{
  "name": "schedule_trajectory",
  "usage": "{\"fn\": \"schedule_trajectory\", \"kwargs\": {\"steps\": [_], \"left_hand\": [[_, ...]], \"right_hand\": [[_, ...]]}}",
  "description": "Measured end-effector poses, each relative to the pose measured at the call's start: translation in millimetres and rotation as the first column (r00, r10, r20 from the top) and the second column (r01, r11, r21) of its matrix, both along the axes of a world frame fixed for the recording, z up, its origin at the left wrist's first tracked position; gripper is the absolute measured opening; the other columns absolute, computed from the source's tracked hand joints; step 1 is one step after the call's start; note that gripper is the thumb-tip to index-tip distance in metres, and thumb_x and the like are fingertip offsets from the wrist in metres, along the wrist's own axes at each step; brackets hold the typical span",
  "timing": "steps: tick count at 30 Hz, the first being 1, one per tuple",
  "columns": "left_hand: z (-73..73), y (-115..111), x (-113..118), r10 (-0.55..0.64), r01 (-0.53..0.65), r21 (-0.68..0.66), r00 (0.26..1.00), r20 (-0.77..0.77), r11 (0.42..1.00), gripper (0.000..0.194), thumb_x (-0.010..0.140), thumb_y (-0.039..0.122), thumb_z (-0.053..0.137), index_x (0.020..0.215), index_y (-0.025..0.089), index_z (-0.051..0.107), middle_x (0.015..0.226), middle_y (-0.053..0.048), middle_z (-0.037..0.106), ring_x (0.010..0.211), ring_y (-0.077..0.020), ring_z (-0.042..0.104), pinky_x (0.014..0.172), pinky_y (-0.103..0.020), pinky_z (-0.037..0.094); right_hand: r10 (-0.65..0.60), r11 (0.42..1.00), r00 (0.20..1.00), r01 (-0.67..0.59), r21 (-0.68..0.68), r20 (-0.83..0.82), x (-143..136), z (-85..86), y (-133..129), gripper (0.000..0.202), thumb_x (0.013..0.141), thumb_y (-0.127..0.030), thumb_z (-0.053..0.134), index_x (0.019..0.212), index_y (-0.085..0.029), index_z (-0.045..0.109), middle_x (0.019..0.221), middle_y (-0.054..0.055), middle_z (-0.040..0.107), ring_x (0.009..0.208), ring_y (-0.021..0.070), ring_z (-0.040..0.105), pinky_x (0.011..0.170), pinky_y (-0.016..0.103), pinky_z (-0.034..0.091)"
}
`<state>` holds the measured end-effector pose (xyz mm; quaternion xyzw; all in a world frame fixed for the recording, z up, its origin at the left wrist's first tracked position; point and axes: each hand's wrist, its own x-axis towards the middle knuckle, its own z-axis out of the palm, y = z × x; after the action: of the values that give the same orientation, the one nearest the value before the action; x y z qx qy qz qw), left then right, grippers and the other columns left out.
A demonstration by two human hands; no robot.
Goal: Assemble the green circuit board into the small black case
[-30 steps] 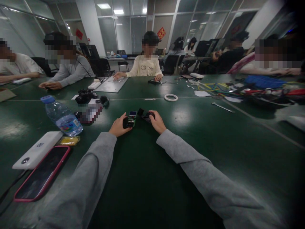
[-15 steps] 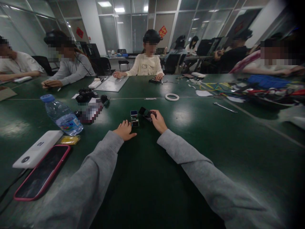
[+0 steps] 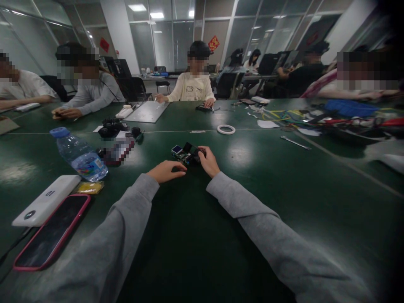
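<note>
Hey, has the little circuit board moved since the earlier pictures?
Yes: the circuit board has turned, its near end swinging right, judged against the white ring.

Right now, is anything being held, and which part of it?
The right hand holds a small black case by its right end. The left hand looks empty, near the little green board.

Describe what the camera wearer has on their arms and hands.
Long, plain grey sleeves, the left sleeve and right sleeve, loose and creased, reach the wrists. The left hand and right hand show no gloves; anything as small as a ring can't be made out.
</note>
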<state>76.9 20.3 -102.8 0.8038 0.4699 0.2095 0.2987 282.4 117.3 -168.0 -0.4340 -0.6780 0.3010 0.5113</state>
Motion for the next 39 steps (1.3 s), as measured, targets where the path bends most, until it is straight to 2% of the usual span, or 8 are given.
{"fn": "schedule_trajectory", "kwargs": {"steps": [3, 5, 7, 12, 18, 25, 33, 39], "left_hand": [[-8.3, 15, -21, 0.22, -0.232, 0.068, 0.964, 0.147, 0.97, 0.037, 0.078, 0.042, 0.06, 0.108, 0.02, 0.058, 0.096, -0.005, 0.065, 0.091, -0.0213, 0.062, 0.085, -0.041, 0.049], [-21.5, 25, -30, 0.363, -0.399, 0.14, 0.904, 0.228, 0.906, 0.049, 0.074, 0.04, 0.065, 0.116, 0.018, 0.052, 0.106, -0.009, 0.061, 0.1, -0.0238, 0.059, 0.087, -0.043, 0.048], [-36.1, 33, -34, 0.434, -0.493, 0.155, 0.849, 0.303, 0.856, 0.062, 0.072, 0.037, 0.067, 0.126, 0.017, 0.043, 0.123, -0.014, 0.053, 0.112, -0.0263, 0.053, 0.093, -0.046, 0.044], [-56.1, 52, -31, 0.372, -0.414, 0.005, 0.822, 0.431, 0.91, 0.083, 0.068, 0.037, 0.071, 0.136, 0.015, 0.029, 0.142, -0.021, 0.037, 0.13, -0.0288, 0.04, 0.108, -0.048, 0.031], [-53.6, 62, -29, 0.31, -0.288, -0.127, 0.791, 0.527, 0.949, 0.089, 0.065, 0.031, 0.074, 0.138, 0.017, 0.025, 0.144, -0.022, 0.035, 0.131, -0.0302, 0.04, 0.108, -0.051, 0.031], [-54.9, 58, -29, 0.249, -0.254, -0.051, 0.853, 0.459, 0.966, 0.088, 0.063, 0.032, 0.077, 0.138, 0.018, 0.032, 0.141, -0.02, 0.04, 0.132, -0.0321, 0.039, 0.109, -0.054, 0.028], [-50.2, 54, -28, 0.204, -0.233, 0.019, 0.884, 0.421, 0.972, 0.084, 0.065, 0.033, 0.076, 0.136, 0.014, 0.036, 0.137, -0.018, 0.045, 0.128, -0.029, 0.044, 0.11, -0.049, 0.031], [-47.9, 52, -27, 0.23, -0.246, -0.017, 0.877, 0.422, 0.969, 0.087, 0.063, 0.034, 0.077, 0.137, 0.018, 0.035, 0.14, -0.017, 0.043, 0.126, -0.0297, 0.046, 0.106, -0.05, 0.034]], "right_hand": [[-0.012, 1.0, 1.0, 0.012, 0.006, 0.014, 1, 1.8, -1, 0.029, 0.083, -0.03, 0.048, 0.109, -0.02, 0.054, 0.11, 0.007, 0.057, 0.104, 0.0204, 0.053, 0.098, 0.042, 0.041], [-0.037, 0.999, 0.999, 0.036, 0.035, 0.018, 2, 3.0, -2, 0.03, 0.084, -0.029, 0.047, 0.112, -0.018, 0.053, 0.112, 0.009, 0.056, 0.107, 0.021, 0.052, 0.099, 0.042, 0.04], [-0.066, 0.995, 0.998, 0.064, 0.077, 0.024, 3, 4.0, -3, 0.033, 0.084, -0.028, 0.047, 0.115, -0.017, 0.051, 0.115, 0.01, 0.054, 0.11, 0.0215, 0.05, 0.101, 0.043, 0.038], [-0.054, 0.994, 0.999, 0.053, 0.095, 0.008, 3, 5.0, -4, 0.037, 0.085, -0.029, 0.049, 0.121, -0.019, 0.047, 0.121, 0.01, 0.052, 0.115, 0.0208, 0.048, 0.104, 0.041, 0.036], [0.016, 0.988, 0.966, -0.054, -0.141, -0.258, 6, 4.2, 0, 0.032, 0.085, -0.039, 0.045, 0.11, -0.02, 0.053, 0.111, 0.007, 0.058, 0.101, 0.0201, 0.057, 0.086, 0.037, 0.05], [-0.092, 0.951, 0.905, -0.044, -0.307, -0.416, 12, 4.3, 11, 0.041, 0.074, -0.049, 0.051, 0.103, -0.021, 0.057, 0.097, 0.003, 0.062, 0.088, 0.02, 0.058, 0.074, 0.033, 0.051], [-0.026, 0.913, 0.831, -0.206, -0.351, -0.556, 19, 9.4, 17, 0.039, 0.068, -0.043, 0.055, 0.098, -0.019, 0.059, 0.096, 0.005, 0.064, 0.088, 0.0215, 0.059, 0.075, 0.036, 0.051], [0.059, 0.905, 0.86, -0.261, -0.337, -0.507, 23, 15.8, 14, 0.036, 0.072, -0.048, 0.049, 0.091, -0.018, 0.06, 0.092, 0.007, 0.064, 0.095, 0.0255, 0.059, 0.084, 0.042, 0.05]]}}
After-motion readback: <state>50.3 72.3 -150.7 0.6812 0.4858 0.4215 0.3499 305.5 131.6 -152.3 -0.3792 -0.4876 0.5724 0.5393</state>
